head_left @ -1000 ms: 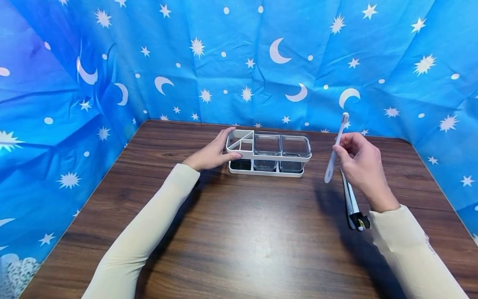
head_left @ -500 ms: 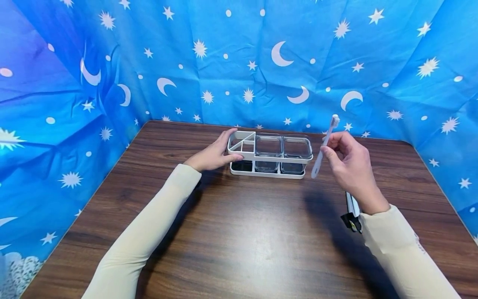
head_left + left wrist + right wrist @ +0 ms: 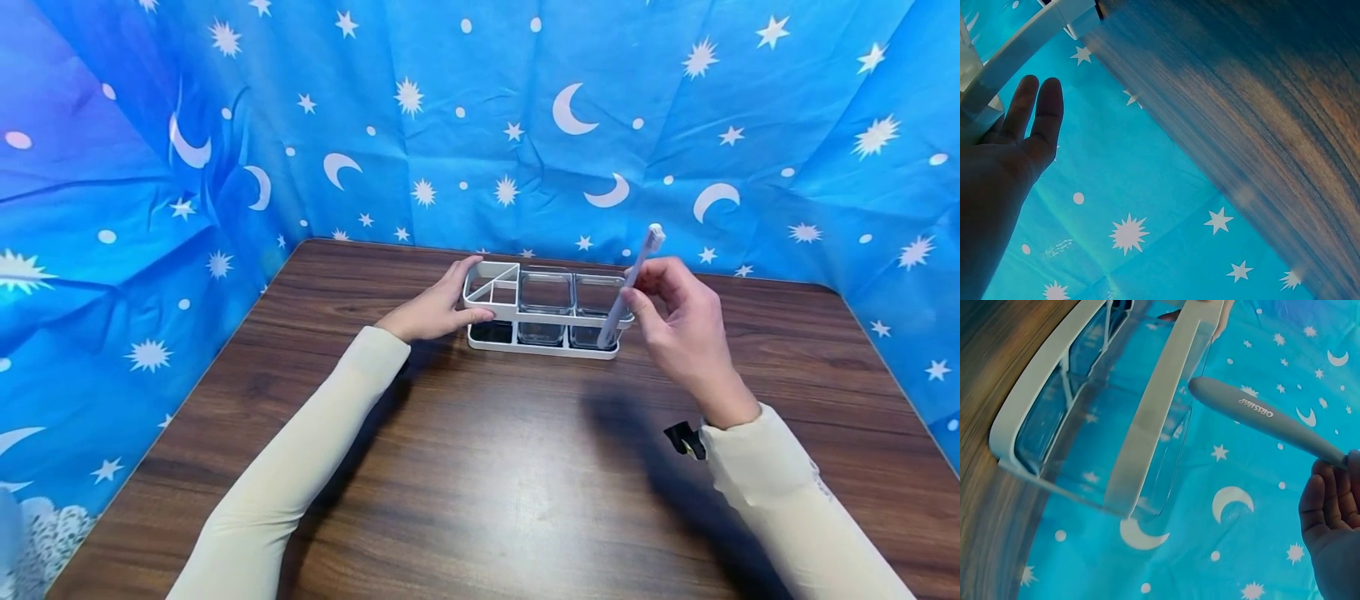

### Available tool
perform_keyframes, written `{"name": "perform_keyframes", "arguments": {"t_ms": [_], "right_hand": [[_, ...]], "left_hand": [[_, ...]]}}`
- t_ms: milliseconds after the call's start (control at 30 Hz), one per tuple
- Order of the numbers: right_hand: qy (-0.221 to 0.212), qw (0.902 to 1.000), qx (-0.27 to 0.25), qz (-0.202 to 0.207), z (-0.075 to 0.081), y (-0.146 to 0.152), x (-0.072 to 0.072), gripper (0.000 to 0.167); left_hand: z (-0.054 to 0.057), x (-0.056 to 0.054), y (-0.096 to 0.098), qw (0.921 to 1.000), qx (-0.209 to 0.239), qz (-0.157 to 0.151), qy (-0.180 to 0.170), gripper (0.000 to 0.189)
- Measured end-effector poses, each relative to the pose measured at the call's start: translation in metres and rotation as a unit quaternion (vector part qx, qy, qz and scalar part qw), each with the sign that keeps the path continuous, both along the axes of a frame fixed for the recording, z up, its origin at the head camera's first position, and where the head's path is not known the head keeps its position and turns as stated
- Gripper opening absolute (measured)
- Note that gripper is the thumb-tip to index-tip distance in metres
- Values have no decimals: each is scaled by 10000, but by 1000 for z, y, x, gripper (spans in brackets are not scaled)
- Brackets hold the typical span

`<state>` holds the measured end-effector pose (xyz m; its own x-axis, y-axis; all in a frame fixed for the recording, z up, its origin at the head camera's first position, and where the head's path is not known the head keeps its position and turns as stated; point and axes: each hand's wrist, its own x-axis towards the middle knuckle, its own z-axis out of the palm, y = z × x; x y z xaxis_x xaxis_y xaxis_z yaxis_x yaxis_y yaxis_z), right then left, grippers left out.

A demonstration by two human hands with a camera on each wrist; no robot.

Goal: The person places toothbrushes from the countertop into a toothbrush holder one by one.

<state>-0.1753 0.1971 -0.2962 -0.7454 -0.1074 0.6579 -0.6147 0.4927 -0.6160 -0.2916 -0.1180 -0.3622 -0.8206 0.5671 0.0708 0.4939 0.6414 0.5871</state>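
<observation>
A white toothbrush holder (image 3: 540, 318) with a divided left section and two clear cups (image 3: 546, 293) stands near the table's back edge. At its left end my left hand (image 3: 427, 313) grips the upper rim, thumb across the front and fingers around the side. In the left wrist view, two fingers of this hand extend straight beside the rim. My right hand (image 3: 686, 333) pinches a pale grey toothbrush (image 3: 642, 257) mid-length, bristles up and tilted right. In the head view its lower end overlaps the right cup; the right wrist view shows the handle (image 3: 1260, 415) outside, apart from the holder (image 3: 1154, 406).
On the brown wooden table (image 3: 480, 467), a black-ended item (image 3: 686, 440) lies mostly hidden under my right forearm. A blue cloth (image 3: 480, 125) with moons and stars hangs behind and at both sides.
My right hand has moved left with the toothbrush, from right of the holder to its right end. The pale sticks lying on the table are now covered by the forearm. The left hand stays put.
</observation>
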Motion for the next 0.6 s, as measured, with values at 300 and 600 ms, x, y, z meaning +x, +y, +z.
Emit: {"name": "perform_keyframes", "arguments": {"t_ms": [300,600], "right_hand": [[719,9952,-295,596,6,-24,-11,22],[1108,9876,-573,957,6,-47,-23,20]], "left_hand": [[0,-1,-2,10000,-10,54,-59,93],[0,-1,0,10000,24,-3,-27,94]]}}
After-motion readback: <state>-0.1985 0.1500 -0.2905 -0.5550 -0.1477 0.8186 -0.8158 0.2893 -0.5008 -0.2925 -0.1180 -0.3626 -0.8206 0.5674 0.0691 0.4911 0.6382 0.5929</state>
